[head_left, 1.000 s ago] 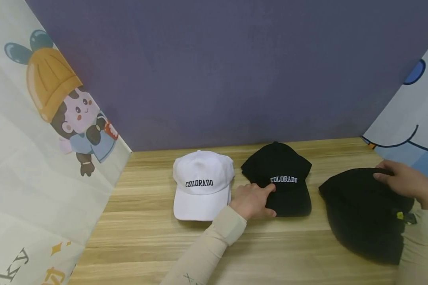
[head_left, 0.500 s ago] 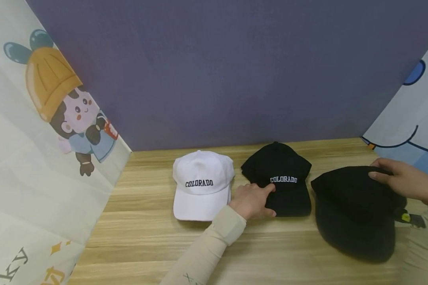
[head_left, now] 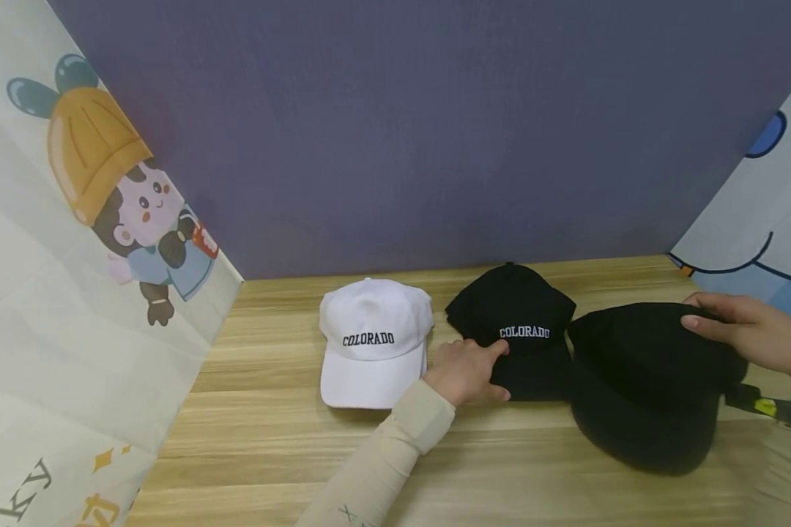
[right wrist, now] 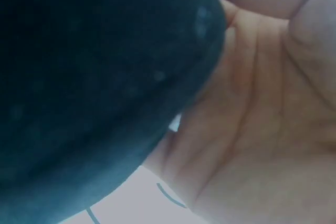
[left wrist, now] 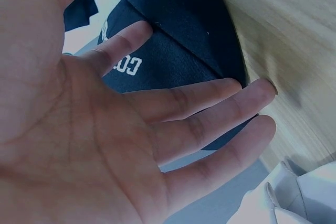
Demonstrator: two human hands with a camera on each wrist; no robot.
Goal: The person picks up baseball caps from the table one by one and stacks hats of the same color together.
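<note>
A black baseball cap [head_left: 646, 388] is pinched at its crown edge by my right hand [head_left: 754, 329], thumb in front and fingers behind. Its brim faces down toward me, and its left side overlaps another black cap [head_left: 534, 357] lettered COLORADO. On that lettered cap's left side my left hand [head_left: 461, 372] rests with fingers spread and straight, as the left wrist view shows along the brim [left wrist: 184, 19]. Left of this hand lies a white cap [head_left: 374, 351] with the same word in black. In the right wrist view the dark cap [right wrist: 94, 77] hides the right fingertips.
The caps lie on a wood-grain table [head_left: 250, 424]. Behind it rises a dark purple-grey wall [head_left: 409, 132]. Printed cloth panels close in the left side [head_left: 39, 307] and the right side [head_left: 758, 219]. A dark strap [head_left: 741, 399] hangs near the right wrist.
My right hand has brought the held black cap leftward, up against the lettered black cap, and its brim has swung round somewhat. The left hand and the white cap have stayed put.
</note>
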